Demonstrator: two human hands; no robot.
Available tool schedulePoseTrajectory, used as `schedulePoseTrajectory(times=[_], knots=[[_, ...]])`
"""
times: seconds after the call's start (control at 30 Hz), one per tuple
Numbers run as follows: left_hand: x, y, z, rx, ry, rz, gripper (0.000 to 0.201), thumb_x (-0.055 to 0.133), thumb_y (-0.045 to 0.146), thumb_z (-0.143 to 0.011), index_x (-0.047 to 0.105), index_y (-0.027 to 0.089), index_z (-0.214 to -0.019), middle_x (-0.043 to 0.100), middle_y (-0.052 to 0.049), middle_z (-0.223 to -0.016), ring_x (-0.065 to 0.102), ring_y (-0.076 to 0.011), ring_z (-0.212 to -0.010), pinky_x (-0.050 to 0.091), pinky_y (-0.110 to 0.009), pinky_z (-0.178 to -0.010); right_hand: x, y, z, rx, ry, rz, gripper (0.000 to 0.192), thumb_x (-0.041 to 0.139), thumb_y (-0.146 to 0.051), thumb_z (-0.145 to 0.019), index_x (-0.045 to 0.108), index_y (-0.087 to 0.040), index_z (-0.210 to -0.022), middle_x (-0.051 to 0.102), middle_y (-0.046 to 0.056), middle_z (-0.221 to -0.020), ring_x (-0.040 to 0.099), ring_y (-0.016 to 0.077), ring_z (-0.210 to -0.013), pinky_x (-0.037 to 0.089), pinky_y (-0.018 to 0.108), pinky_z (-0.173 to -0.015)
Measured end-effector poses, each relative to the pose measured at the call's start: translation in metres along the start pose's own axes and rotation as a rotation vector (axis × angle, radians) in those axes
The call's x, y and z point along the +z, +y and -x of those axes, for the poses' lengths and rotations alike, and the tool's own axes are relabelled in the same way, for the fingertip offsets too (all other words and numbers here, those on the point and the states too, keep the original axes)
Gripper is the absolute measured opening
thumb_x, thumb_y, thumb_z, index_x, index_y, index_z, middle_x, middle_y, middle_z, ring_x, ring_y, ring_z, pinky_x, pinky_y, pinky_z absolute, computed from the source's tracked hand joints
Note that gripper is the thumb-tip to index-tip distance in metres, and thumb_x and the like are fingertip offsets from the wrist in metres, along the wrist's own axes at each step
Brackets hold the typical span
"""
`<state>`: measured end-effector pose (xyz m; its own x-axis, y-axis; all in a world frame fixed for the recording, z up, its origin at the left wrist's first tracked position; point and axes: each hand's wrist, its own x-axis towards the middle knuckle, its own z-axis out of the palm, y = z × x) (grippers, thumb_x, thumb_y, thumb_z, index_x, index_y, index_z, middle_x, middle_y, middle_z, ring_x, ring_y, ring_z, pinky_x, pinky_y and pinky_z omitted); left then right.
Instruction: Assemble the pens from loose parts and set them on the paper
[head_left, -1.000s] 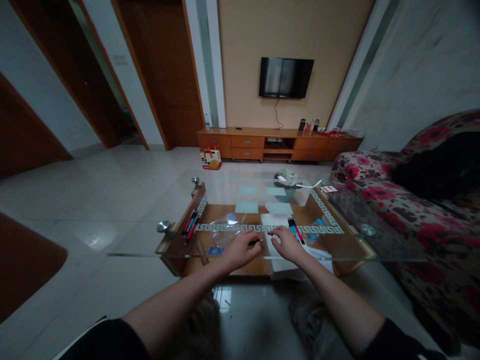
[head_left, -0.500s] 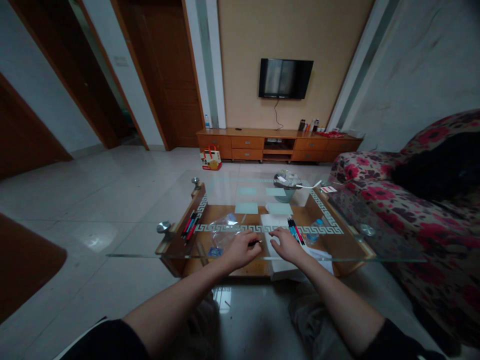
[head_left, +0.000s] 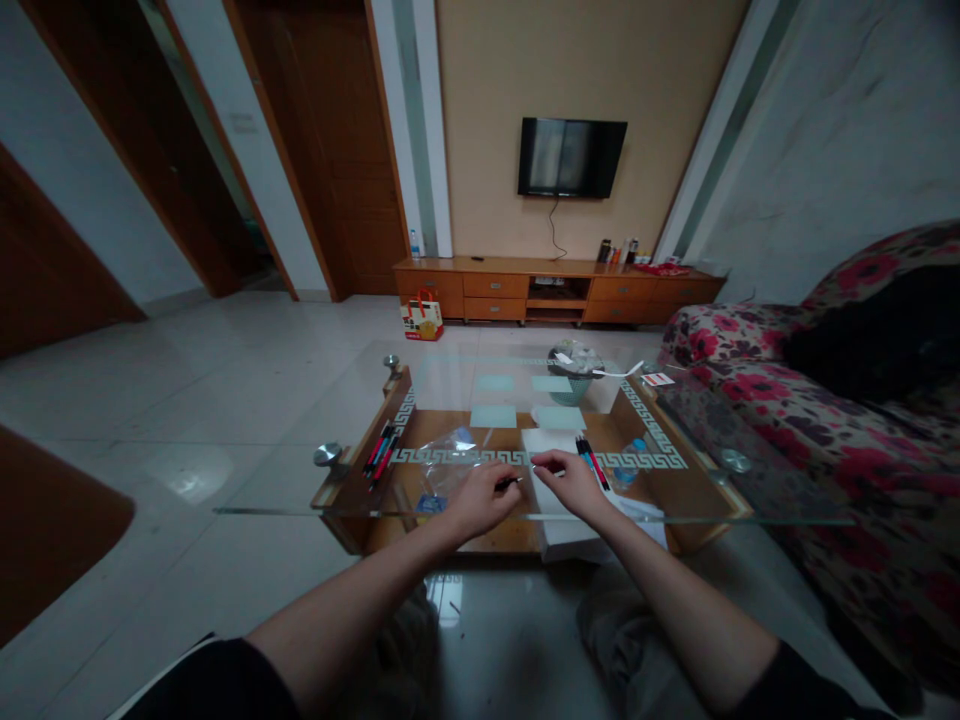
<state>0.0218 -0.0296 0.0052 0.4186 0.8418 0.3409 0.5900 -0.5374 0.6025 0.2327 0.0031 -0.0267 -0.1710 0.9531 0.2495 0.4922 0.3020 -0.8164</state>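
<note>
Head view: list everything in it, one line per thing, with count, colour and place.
glass table: one, clear top on wood frame, centre.
white sheets: a stack, white, under the right hand.
pens by the right hand: a few, red, blue and black, on the sheets.
pens at the table's left edge: a few, red and black.
plastic bag: one, clear, ahead of the left hand.
television: one, black, far wall.
cabinet: one, orange-brown wood, below the television.
sofa: one, red floral, right.
left hand: one, closed on a dark pen.
right hand: one, on the sheets.
</note>
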Motion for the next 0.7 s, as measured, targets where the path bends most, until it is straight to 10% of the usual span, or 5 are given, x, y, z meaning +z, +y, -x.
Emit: schedulePoseTrajectory(times=[0.7], knots=[[0.004,-0.004,-0.002,0.011,0.011,0.021,0.017,0.052,0.02,-0.082,0.068,0.018,-0.084,0.063,-0.002,-0.078,0.055,-0.0154,-0.074,0.041,-0.026,-0.071,-0.002,-0.031,0.006,0.04,-0.131,-0.21,0.023,0.067,-0.032,-0.077,0.071,-0.016,-0.092,0.072,0.006,-0.086,0.065,0.0186,-0.079,0.049,0.03,-0.072]])
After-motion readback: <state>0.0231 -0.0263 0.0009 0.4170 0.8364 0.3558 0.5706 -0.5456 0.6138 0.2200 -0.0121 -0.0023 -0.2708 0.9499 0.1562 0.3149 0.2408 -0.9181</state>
